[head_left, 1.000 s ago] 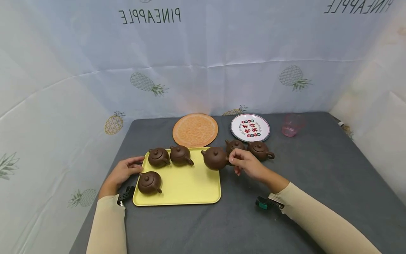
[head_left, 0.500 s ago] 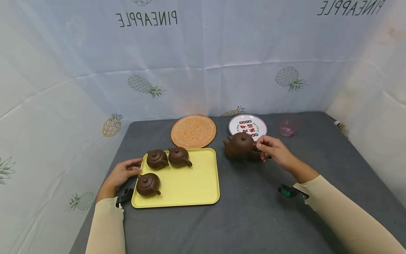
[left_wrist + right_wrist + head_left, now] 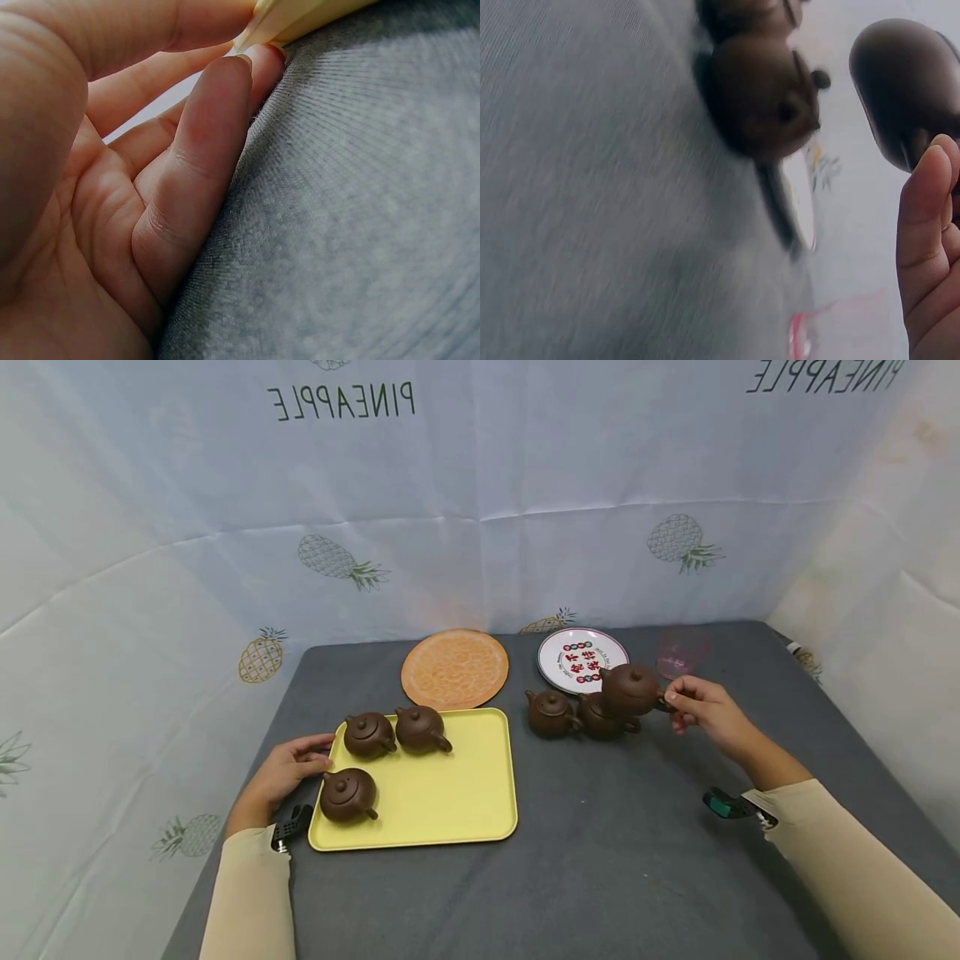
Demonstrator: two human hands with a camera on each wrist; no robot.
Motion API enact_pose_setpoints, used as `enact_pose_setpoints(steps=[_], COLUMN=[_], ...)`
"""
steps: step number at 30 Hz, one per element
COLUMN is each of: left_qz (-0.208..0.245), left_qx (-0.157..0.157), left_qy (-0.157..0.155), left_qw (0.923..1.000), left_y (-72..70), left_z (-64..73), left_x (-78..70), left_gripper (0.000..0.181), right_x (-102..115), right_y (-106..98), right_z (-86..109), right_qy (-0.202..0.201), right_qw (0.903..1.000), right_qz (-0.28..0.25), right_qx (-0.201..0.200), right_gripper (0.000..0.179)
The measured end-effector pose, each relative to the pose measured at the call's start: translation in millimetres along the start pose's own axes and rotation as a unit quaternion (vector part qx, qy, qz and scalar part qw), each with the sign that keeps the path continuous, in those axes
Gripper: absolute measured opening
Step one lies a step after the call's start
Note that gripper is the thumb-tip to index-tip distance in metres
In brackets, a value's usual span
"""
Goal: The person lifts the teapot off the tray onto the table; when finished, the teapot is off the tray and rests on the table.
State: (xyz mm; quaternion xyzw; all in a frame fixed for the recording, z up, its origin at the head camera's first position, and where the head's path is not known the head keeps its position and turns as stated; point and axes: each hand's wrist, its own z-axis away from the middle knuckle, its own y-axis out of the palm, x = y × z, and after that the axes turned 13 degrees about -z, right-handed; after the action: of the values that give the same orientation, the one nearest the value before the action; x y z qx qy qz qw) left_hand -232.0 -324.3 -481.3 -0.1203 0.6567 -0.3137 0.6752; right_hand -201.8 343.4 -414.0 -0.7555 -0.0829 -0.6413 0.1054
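My right hand pinches the handle of a dark brown teapot, raised above the table at the right. In the right wrist view the lifted teapot shows as a blurred dark body past my thumb. Two similar teapots, one on the left and one beside it, stand on the table close together. At the left, my left hand holds the left rim of a yellow tray. Three brown teapots sit on that tray: two at the back, one in front.
Behind the tray lies a round orange mat. A white plate with red lettering lies behind the table's teapots. Farther right stands a clear pink cup. A grey cloth covers the table, and a pineapple-print curtain hangs behind it.
My right hand has carried the teapot from above the tray's right edge rightward, past the two standing teapots. The left hand stays at the tray rim.
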Motion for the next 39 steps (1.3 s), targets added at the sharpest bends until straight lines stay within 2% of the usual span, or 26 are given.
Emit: enact_pose_setpoints(steps=[7, 16, 25, 39], left_qz=[-0.004, -0.003, 0.011, 0.011], left_qx=[0.000, -0.002, 0.000, -0.005], left_qy=[0.004, 0.006, 0.007, 0.013], left_qw=[1.0000, 1.0000, 0.9999, 0.9998], left_y=[0.5, 0.2, 1.3, 0.5], left_z=[-1.2, -2.1, -0.4, -0.4], left_x=[1.4, 2.2, 2.9, 1.6], left_gripper=[0.058, 0.058, 0.058, 0.056], right_x=[-13, -32, -50, -57], right_y=[-23, -44, -53, -55], right_z=[11.5, 20.0, 19.0, 15.1], right_qy=[-0.001, 0.017, 0.046, 0.081], right_qw=[0.9998, 0.9991, 0.9986, 0.9962], right_qz=[-0.010, 0.022, -0.004, 0.016], right_qx=[-0.017, -0.033, -0.025, -0.026], right_gripper=[0.025, 0.025, 0.023, 0.030])
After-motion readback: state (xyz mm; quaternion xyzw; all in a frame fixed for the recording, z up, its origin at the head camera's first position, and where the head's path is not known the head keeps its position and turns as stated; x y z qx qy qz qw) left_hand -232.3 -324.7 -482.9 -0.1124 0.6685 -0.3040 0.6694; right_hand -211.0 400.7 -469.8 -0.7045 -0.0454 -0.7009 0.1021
